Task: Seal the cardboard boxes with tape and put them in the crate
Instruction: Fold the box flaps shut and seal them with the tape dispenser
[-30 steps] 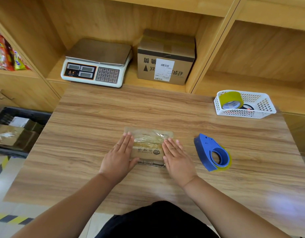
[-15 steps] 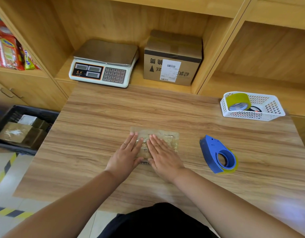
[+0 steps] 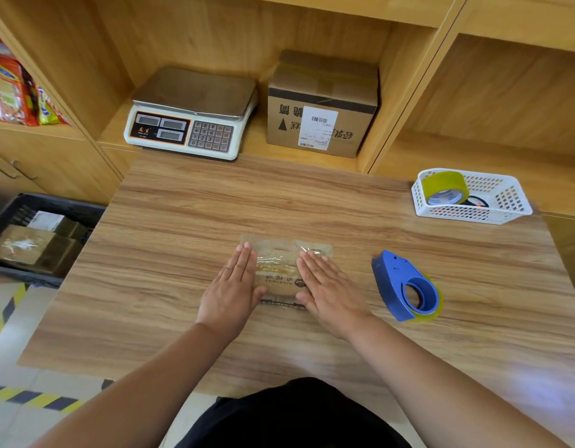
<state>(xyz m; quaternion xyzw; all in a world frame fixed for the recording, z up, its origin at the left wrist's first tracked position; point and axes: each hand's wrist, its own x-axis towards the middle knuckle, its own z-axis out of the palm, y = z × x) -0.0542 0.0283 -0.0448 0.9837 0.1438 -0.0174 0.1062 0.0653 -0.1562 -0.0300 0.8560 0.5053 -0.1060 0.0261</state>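
One wooden table [image 3: 182,253]; shelves [image 3: 506,92] behind, crate [image 3: 69,203] left, scale [image 3: 189,124] shelved.

the scale's [image 3: 169,124] keypad [image 3: 211,136] shows digits, with 7 8 9 in its top row. a red logo on its front is too small to read. the big carton [image 3: 347,92] carries upside-down black chinese print, a triangle and a white barcode label [image 3: 317,130]. the small box [image 3: 279,281] bears upside-down capitals, too blurred to read.

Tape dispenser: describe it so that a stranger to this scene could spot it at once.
On the wooden table, right of the right hand, lies the tape dispenser. It is blue with a round hub, unlike the yellow tape roll in the white basket.
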